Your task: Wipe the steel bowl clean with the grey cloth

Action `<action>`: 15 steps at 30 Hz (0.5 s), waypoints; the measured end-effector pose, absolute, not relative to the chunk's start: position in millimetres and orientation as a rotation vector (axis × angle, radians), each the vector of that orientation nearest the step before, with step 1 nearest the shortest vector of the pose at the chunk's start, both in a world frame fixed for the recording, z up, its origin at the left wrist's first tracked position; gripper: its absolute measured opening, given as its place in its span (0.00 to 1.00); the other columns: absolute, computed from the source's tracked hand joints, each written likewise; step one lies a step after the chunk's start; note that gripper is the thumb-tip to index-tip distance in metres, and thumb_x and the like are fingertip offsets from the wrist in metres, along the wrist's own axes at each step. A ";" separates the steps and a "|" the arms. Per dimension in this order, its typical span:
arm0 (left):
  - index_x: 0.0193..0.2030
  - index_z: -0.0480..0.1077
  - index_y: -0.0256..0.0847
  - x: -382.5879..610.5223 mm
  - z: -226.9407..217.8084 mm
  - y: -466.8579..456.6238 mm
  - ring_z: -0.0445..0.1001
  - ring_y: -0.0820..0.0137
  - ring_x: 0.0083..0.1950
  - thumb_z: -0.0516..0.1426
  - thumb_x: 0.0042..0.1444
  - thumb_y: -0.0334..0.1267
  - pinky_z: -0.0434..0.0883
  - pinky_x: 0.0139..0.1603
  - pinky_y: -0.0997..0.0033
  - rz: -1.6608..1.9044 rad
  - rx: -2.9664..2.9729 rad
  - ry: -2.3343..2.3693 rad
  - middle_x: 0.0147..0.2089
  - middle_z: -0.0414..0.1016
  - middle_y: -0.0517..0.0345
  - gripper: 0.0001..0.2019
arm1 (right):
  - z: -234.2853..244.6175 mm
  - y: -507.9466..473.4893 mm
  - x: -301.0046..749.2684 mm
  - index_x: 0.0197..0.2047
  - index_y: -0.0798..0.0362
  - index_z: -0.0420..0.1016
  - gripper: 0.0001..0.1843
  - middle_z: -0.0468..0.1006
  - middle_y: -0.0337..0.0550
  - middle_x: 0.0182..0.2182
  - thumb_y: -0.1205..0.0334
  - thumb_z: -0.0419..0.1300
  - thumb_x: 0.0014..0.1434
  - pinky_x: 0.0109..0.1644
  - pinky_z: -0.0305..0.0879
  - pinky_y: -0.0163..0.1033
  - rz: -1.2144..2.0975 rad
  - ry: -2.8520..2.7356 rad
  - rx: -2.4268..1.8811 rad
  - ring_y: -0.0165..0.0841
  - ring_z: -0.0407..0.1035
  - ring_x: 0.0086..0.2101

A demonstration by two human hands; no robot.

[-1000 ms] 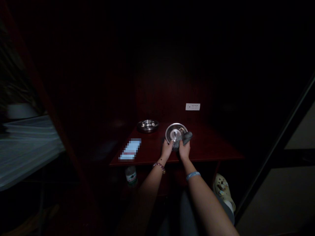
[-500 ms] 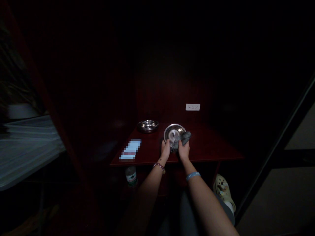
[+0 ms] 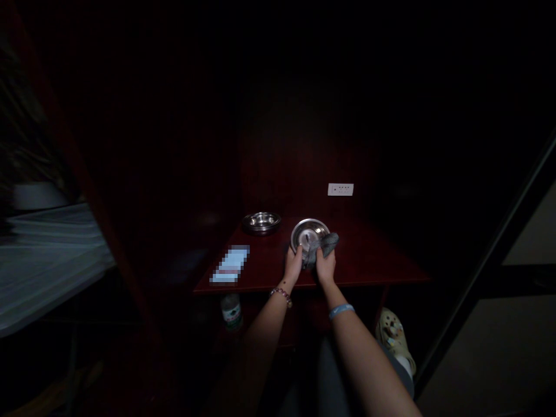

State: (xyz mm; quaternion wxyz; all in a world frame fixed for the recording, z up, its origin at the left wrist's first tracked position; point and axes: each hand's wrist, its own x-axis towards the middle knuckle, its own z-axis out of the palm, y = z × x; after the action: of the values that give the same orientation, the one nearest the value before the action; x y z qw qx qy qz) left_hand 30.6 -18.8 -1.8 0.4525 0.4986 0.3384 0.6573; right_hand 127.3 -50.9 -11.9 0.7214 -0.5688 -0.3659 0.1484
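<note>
A shiny steel dish (image 3: 306, 231) is tilted up toward me above a dark red table (image 3: 369, 260). My left hand (image 3: 293, 264) grips the dish's near left rim, fingers curled around it. My right hand (image 3: 325, 265) is closed on a grey cloth (image 3: 324, 245) pressed against the dish's lower right part. A beaded bracelet sits on my left wrist and a blue band on my right.
A second steel bowl (image 3: 261, 222) rests at the table's back left. A flat blurred card (image 3: 230, 264) lies near the front left edge. A plastic bottle (image 3: 231, 311) stands below the table. A white socket plate (image 3: 340, 189) is on the wall; a pale clog (image 3: 394, 337) lies lower right.
The cloth and my right hand shifted slightly left and back across the dish. The dish tilted a little. My left hand kept its grip.
</note>
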 end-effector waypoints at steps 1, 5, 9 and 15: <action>0.51 0.74 0.36 30.7 -1.8 -19.1 0.76 0.62 0.56 0.59 0.57 0.36 0.67 0.62 0.62 1.622 1.238 0.833 0.54 0.78 0.46 0.16 | -12.1 -50.8 127.4 0.57 0.54 0.71 0.27 0.81 0.50 0.47 0.54 0.59 0.56 0.54 0.70 0.47 0.326 -0.807 -1.254 0.45 0.76 0.48; 0.52 0.74 0.36 30.9 -0.8 -20.8 0.76 0.61 0.57 0.62 0.54 0.37 0.68 0.62 0.61 1.610 1.280 0.815 0.54 0.79 0.46 0.18 | -12.3 -50.6 127.8 0.57 0.54 0.71 0.26 0.81 0.50 0.46 0.54 0.59 0.56 0.54 0.70 0.46 0.327 -0.811 -1.258 0.44 0.76 0.48; 0.50 0.74 0.35 30.8 1.5 -22.9 0.77 0.60 0.56 0.63 0.52 0.36 0.69 0.62 0.61 1.587 1.297 0.820 0.52 0.80 0.46 0.17 | -11.6 -51.2 127.8 0.57 0.55 0.70 0.26 0.81 0.51 0.47 0.54 0.59 0.56 0.54 0.70 0.45 0.332 -0.812 -1.263 0.44 0.76 0.48; 0.50 0.74 0.35 29.9 3.4 -24.7 0.77 0.62 0.55 0.62 0.53 0.34 0.68 0.62 0.62 1.589 1.312 0.844 0.52 0.80 0.47 0.17 | -11.1 -51.7 127.6 0.57 0.56 0.70 0.27 0.80 0.51 0.47 0.54 0.59 0.56 0.54 0.69 0.45 0.337 -0.820 -1.245 0.43 0.75 0.49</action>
State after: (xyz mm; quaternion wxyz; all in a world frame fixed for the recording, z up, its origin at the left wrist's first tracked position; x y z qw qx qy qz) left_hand 29.9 -24.7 3.4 0.4418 0.5285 0.3401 0.6402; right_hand 127.6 -51.7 -11.1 0.7218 -0.5638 -0.3712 0.1526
